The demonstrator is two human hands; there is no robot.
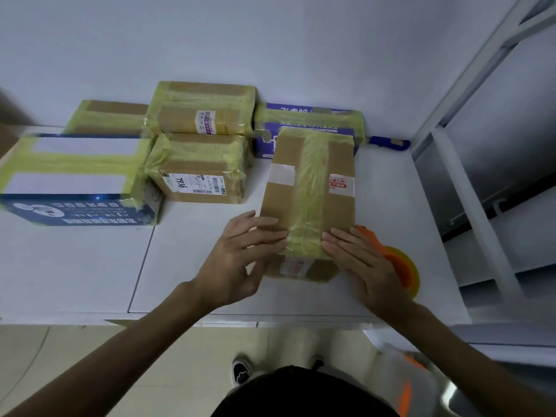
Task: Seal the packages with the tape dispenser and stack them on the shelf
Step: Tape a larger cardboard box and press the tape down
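Brown package [310, 203] lies flat on white desk [90, 266], yellowish tape strip down its middle. Left hand [240, 257] and right hand [361, 260] press its near end, fingers straight, released. Orange tape dispenser [403, 266] just beside right hand. Taped packages [198, 139] sit behind; metal shelf [469, 176] at right.

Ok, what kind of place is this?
Probably a parcel packing or mailroom area: several taped cardboard packages with shipping labels on a white table, an orange tape dispenser beside them, and a white shelf frame at right.
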